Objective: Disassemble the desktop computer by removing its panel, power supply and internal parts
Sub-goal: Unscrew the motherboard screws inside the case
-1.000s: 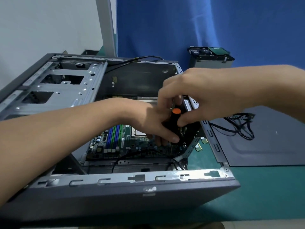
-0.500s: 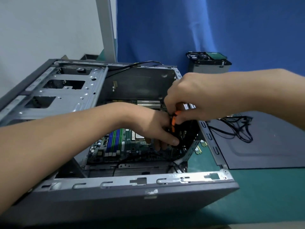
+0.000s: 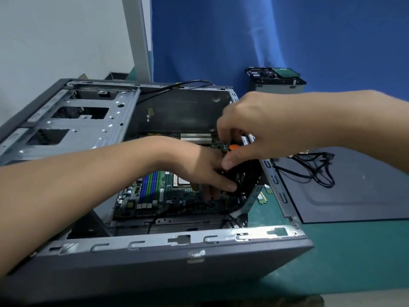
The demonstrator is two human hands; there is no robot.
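The grey desktop case point(image 3: 177, 240) lies on its side with its panel off, and the green motherboard point(image 3: 168, 196) shows inside. My left hand point(image 3: 197, 165) reaches into the case, thumb and fingers wrapped round a black fan point(image 3: 245, 173) at the rear wall. My right hand point(image 3: 254, 129) comes in from the right just above it. It pinches a screwdriver point(image 3: 234, 147) with an orange and black handle. The screwdriver's tip is hidden behind the hands.
The removed grey side panel point(image 3: 354, 191) lies flat to the right with a bundle of black cables point(image 3: 318, 167) on it. A metal box with a hard drive on top point(image 3: 276, 83) stands at the back by the blue curtain. Small green memory sticks point(image 3: 262, 198) lie beside the case.
My right hand's fingers have shifted round the screwdriver handle, covering more of its orange part. My left hand stays on the fan.
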